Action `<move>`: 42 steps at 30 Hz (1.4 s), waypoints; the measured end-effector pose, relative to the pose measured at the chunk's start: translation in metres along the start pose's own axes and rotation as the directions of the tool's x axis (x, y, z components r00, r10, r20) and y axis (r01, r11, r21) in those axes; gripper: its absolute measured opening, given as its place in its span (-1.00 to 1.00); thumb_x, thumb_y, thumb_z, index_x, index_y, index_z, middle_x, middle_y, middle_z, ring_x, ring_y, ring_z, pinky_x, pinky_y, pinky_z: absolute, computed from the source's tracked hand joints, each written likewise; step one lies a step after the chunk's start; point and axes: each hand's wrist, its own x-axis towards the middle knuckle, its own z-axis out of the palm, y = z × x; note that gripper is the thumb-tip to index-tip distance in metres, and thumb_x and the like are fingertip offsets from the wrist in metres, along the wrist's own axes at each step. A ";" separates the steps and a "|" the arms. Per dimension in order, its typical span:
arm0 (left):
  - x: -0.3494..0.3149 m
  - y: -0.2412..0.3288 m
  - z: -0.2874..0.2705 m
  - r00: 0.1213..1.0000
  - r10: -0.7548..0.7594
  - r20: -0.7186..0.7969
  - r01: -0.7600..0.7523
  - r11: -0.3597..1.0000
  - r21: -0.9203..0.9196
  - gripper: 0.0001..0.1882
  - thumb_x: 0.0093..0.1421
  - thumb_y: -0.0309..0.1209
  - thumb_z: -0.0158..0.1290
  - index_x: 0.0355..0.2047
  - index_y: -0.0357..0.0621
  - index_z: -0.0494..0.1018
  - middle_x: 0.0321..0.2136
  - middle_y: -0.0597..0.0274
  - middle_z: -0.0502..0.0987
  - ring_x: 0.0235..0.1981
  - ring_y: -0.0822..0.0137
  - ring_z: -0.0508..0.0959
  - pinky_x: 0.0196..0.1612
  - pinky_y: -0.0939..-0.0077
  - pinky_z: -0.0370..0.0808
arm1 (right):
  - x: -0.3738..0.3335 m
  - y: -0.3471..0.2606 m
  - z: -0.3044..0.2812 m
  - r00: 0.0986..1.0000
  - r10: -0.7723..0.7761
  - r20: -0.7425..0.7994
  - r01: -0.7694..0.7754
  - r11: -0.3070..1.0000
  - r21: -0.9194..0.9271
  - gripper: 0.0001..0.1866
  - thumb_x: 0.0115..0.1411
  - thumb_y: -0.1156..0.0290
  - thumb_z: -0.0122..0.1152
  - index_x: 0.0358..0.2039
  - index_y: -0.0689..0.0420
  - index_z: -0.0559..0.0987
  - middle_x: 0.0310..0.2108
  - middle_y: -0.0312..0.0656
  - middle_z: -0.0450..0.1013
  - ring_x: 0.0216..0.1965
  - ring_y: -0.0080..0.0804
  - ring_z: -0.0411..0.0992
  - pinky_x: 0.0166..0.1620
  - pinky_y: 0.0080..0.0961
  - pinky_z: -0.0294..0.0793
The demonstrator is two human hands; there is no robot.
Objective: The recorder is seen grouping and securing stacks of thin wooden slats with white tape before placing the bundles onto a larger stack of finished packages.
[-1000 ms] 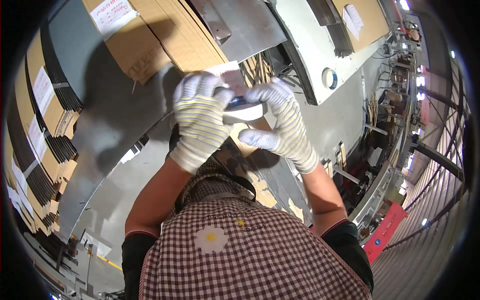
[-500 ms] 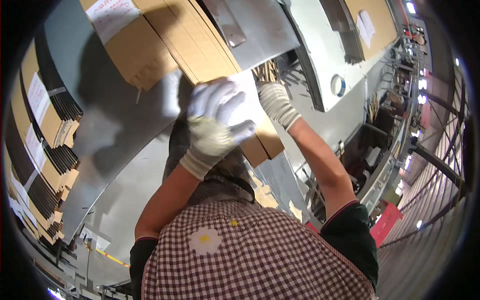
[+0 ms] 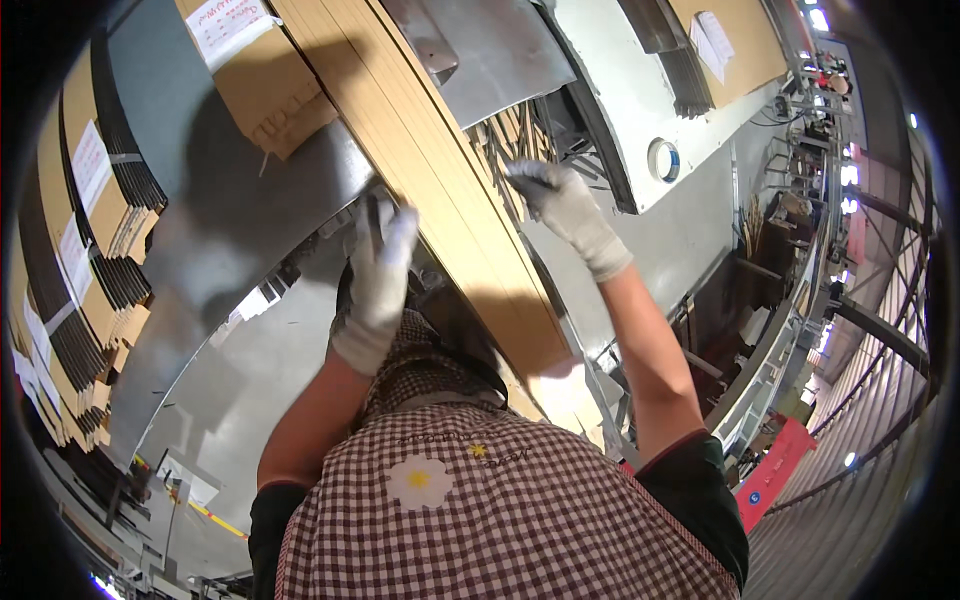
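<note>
A long bundle of brown cardboard strips [image 3: 455,190] runs diagonally between my hands, from the top of the view to its lower middle. My left hand [image 3: 380,275], in a pale knit glove, is beside the bundle's left edge with its fingers stretched out, somewhat blurred. At the right edge, my right hand [image 3: 570,210] points its gloved, dark-tipped fingers toward the cardboard. They look extended, and no held thing shows in them. Whether either hand touches the bundle is unclear. Bright light falls on its near end.
Left of the bundle lies a cardboard stack [image 3: 265,85] with a white label [image 3: 230,30]. More labelled stacks [image 3: 95,190] line the far left. A tape roll [image 3: 664,160] rests on a white surface [image 3: 600,90] at right. Thin strips [image 3: 515,135] sit beside the bundle.
My left hand has moved left off the bundle's top to beside its left edge. The bright white sheet under it no longer shows. My right hand has shifted slightly right and down.
</note>
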 end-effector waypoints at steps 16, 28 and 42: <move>-0.047 0.034 0.014 0.995 0.096 -0.004 -0.093 0.978 0.186 -0.83 0.15 -0.48 0.21 -0.28 -0.21 0.46 -0.41 0.36 0.48 -0.40 0.55 0.45 -0.27 0.59 0.47 | -0.044 -0.134 0.012 0.576 -0.651 0.494 0.811 0.381 -0.443 -0.51 0.14 0.46 0.19 0.10 -0.24 0.50 -0.61 -0.23 0.38 -0.54 -0.25 0.50 -0.49 -0.36 0.49; -0.066 0.076 0.008 0.985 -0.167 -0.032 0.169 0.982 0.081 -0.85 0.19 -0.57 0.11 -0.44 -0.13 0.36 -0.42 0.36 0.48 -0.41 0.57 0.47 -0.27 0.66 0.46 | -0.043 -0.141 0.001 0.630 -0.655 0.417 0.772 0.588 -0.242 -0.47 0.23 0.11 0.18 0.22 -0.17 0.42 -0.65 -0.31 0.38 -0.70 -0.39 0.41 -0.63 -0.41 0.36; 0.029 -0.032 -0.060 0.988 0.045 0.145 -0.120 0.812 0.571 -0.70 0.29 -0.39 0.04 -0.01 -0.25 0.44 -0.18 0.24 0.53 -0.13 0.37 0.51 -0.08 0.45 0.48 | -0.019 -0.081 0.027 0.703 -0.690 -0.169 0.502 0.651 -0.570 -0.65 -0.05 0.47 0.39 -0.20 0.07 0.53 -0.29 -0.13 0.47 -0.31 -0.10 0.46 -0.32 -0.22 0.44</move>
